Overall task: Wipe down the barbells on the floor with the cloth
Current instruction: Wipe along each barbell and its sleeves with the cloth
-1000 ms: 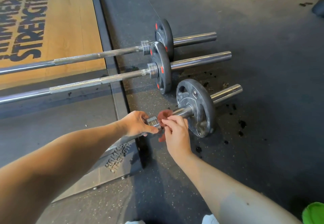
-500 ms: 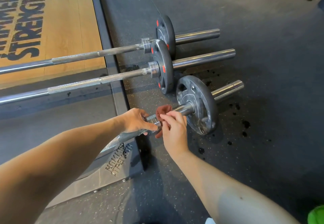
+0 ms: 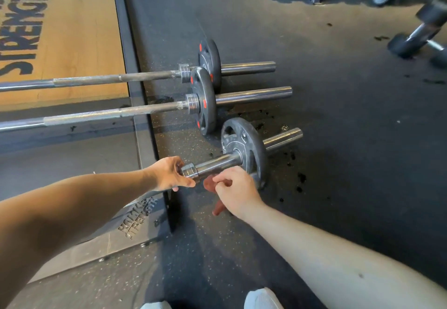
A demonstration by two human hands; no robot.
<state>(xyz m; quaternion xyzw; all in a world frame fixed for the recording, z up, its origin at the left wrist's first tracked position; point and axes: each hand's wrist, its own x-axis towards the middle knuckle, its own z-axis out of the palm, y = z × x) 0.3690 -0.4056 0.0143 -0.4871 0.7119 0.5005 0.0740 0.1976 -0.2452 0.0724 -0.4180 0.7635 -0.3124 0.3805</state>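
cloth (image 3: 210, 184): reddish, bunched, pinched in curled fingers of right hand (image 3: 238, 191), just under near barbell (image 3: 219, 163); contact unclear
near barbell: on rubber floor (image 3: 338, 139) beside platform edge (image 3: 142, 139), grey plate (image 3: 244, 148) loaded
left hand (image 3: 169, 175): wrapped round its inner collar
other two barbells (image 3: 145, 110): parallel behind, crossing platform edge

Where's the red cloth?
In the head view, the cloth is pinched in the right hand, close beside the nearest barbell, right of the left hand.

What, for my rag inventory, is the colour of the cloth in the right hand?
Reddish-brown: the cloth, held by the right hand, shows best in the head view.
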